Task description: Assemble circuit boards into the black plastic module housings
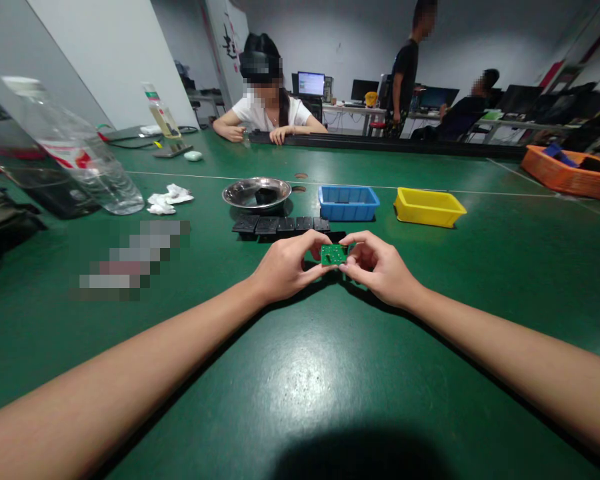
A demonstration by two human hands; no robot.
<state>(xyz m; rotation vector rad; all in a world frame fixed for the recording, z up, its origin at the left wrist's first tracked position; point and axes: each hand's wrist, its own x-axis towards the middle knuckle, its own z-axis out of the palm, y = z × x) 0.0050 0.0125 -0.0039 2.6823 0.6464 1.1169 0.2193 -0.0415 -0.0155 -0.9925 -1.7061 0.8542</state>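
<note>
A small green circuit board (333,255) is held up between my two hands just over the table. My left hand (293,265) pinches its left edge between thumb and fingers. On the other side, my right hand (380,268) grips the board's right edge, with the fingertips partly covering it. Small parts show on the board's face, too tiny to name. Right behind my hands lies a row of black plastic housings (267,227), and another dark piece is partly hidden behind the board.
Behind the housings are a steel bowl (233,195) with something black in it, a blue bin (349,212) and a yellow bin (430,215). Plastic bottles (87,163) and crumpled tissue (167,200) are at left, an orange basket (570,179) far right. Across the table sits a person (275,107).
</note>
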